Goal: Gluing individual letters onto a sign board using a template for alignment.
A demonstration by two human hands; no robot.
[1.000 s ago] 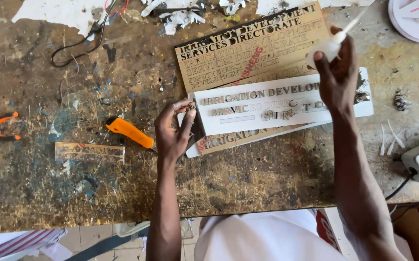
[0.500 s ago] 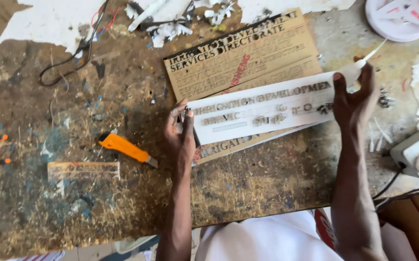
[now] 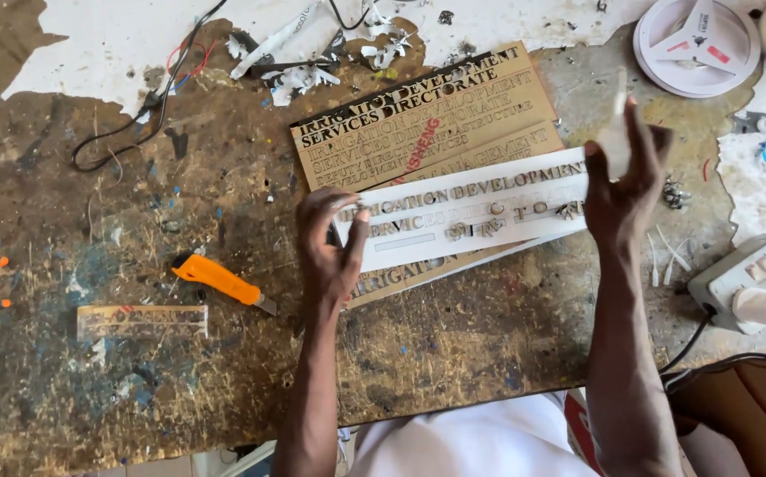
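Right hand: right hand [image 3: 623, 190] has lifted off the white strip [image 3: 467, 216], fingers now pinching a small white piece [image 3: 614, 132]
Left hand: left hand [image 3: 330, 252] still pressing the strip's left end, fingers spread
Strip: lying across the tan sign board [image 3: 427, 110], mid-table
Nearby: orange utility knife [image 3: 221, 281] left of it

A worn, paint-stained wooden workbench [image 3: 91, 397] with peeling white patches fills the view

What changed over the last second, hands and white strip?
The right hand, holding a small white piece, lifted off the long white lettered strip and now hovers at its right end. The left hand stayed at the strip's left end. The orange utility knife and brown lettered board stayed put.
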